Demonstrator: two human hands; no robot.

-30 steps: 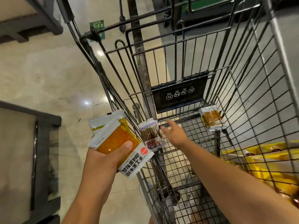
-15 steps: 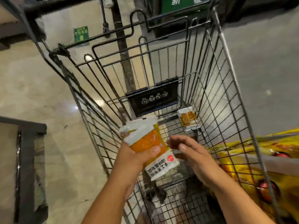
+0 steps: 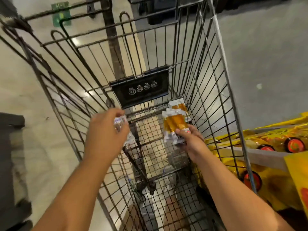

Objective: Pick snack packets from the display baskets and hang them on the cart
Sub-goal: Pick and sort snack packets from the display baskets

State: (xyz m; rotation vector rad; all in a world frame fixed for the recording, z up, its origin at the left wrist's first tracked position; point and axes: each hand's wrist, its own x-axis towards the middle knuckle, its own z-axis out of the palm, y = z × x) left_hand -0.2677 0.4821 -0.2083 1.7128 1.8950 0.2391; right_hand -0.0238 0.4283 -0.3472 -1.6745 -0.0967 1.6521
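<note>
I look down into a wire shopping cart (image 3: 219,52). My right hand (image 3: 191,137) grips the lower end of two orange snack packets (image 3: 173,123) inside the cart, near its right wall. Just beyond them another orange packet (image 3: 180,105) hangs on the cart's front end, below a black plastic flap (image 3: 140,91). My left hand (image 3: 105,132) is at the cart's left wall, its fingers curled round a small white-topped packet (image 3: 120,124) that is blurred and partly hidden by the hand.
Yellow bagged goods with red round marks (image 3: 270,147) lie outside the cart's right wall. A dark shelf base (image 3: 10,147) stands on the left. A green sign (image 3: 60,15) sits on the shiny floor beyond the cart.
The orange packets passed from my left hand to my right, which carried them toward the cart's right wall. My left hand moved to the small packet at the left wall.
</note>
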